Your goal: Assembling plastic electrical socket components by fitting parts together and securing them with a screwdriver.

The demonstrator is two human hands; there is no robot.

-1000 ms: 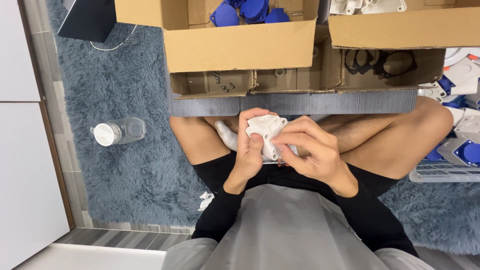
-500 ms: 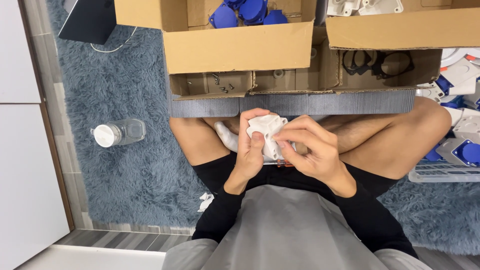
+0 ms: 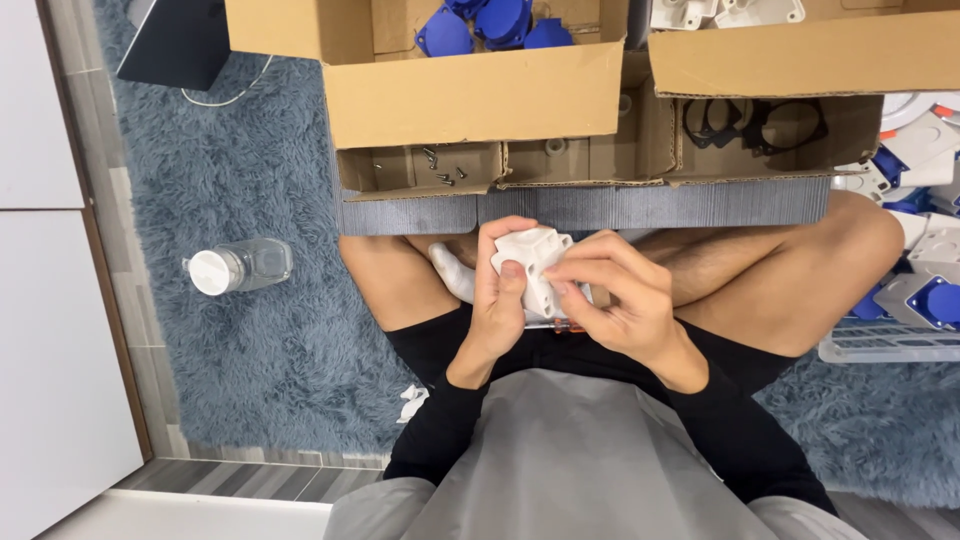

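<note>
I sit cross-legged on a blue-grey shaggy rug. Both hands hold a small white plastic housing above my lap. My left hand grips its left side, thumb on its face. My right hand pinches its right edge with the fingertips. A thin tool with an orange-and-black handle lies across my lap just under the hands, mostly hidden.
A low cardboard tray ahead holds several small screws and black ring gaskets. Behind it are a box of blue caps and a box of white parts. A clear bottle lies left. White and blue housings sit right.
The hands have shifted slightly on the white housing, turning it a little; otherwise the scene is the same.
</note>
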